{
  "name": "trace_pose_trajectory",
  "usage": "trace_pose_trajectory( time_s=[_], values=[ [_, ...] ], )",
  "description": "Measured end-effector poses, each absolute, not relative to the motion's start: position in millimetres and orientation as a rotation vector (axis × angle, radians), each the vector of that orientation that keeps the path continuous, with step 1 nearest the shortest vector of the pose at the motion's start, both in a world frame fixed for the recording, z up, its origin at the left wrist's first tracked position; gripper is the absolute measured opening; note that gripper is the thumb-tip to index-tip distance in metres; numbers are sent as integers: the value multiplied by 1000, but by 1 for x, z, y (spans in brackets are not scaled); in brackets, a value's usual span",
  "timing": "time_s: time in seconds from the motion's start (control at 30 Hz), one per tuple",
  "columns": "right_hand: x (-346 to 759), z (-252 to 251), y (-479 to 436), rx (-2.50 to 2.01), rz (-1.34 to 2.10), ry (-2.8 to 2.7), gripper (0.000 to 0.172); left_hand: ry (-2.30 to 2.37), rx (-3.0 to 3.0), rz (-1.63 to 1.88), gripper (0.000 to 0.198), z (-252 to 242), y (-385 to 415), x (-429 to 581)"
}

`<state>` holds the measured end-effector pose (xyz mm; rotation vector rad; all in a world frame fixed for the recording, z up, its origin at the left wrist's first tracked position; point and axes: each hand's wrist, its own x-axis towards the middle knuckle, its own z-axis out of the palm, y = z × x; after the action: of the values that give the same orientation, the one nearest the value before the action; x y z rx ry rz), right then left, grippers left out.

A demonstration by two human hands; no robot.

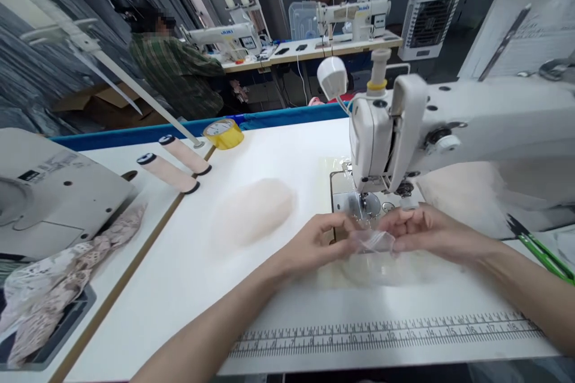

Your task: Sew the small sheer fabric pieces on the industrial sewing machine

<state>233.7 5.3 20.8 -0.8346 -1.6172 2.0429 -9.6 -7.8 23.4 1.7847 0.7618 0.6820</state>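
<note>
My left hand (321, 238) and my right hand (420, 230) meet just in front of the needle plate (359, 203) of a white sewing machine (404, 125). Both pinch a small, thin, see-through piece of fabric (372, 242) between them, fingers curled on its edges. A pale pink sheer pile of fabric (254, 209) lies on the white table (188, 269) to the left of my hands. The needle itself is hard to make out behind the presser foot.
A printed ruler (386, 332) runs along the table's front edge. Two thread cones (177, 164) and a yellow tape roll (223, 133) lie at back left. Lace fabric (58, 275) covers a neighbouring machine. Green-handled snips (541, 251) sit right. A person in a striped shirt (173, 72) works behind.
</note>
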Motion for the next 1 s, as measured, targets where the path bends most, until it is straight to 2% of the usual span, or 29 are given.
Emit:
trace_pose_trajectory(
  time_s=[0.1,0.3,0.47,0.57,0.67,0.73,0.8,0.83,0.9,1.0],
  values=[
    [229,22,4,-795,2070,-1572,32,809,1619,672,20,33,-10,-17],
    [214,31,-7,-832,1882,-1702,19,810,1599,644,27,50,-13,-22],
    [204,35,-14,-926,1814,-1751,23,942,1847,674,22,79,-32,-20],
    [196,40,-19,-852,1915,-1580,20,927,2082,511,11,94,-60,-17],
    [187,46,-24,-756,2050,-1419,23,686,2150,264,17,96,-83,-18],
    [181,50,-27,-717,2098,-1370,31,757,2118,472,16,90,-85,-25],
    [174,53,-28,-704,2108,-1362,37,1044,2032,846,17,80,-76,-36],
    [172,54,-29,-704,2111,-1361,38,1152,2001,964,22,75,-69,-42],
    [166,55,-30,-709,2118,-1357,40,1155,1940,860,43,66,-55,-53],
    [158,54,-30,-713,2131,-1345,44,1043,1753,551,46,57,-44,-65]
  ],
)
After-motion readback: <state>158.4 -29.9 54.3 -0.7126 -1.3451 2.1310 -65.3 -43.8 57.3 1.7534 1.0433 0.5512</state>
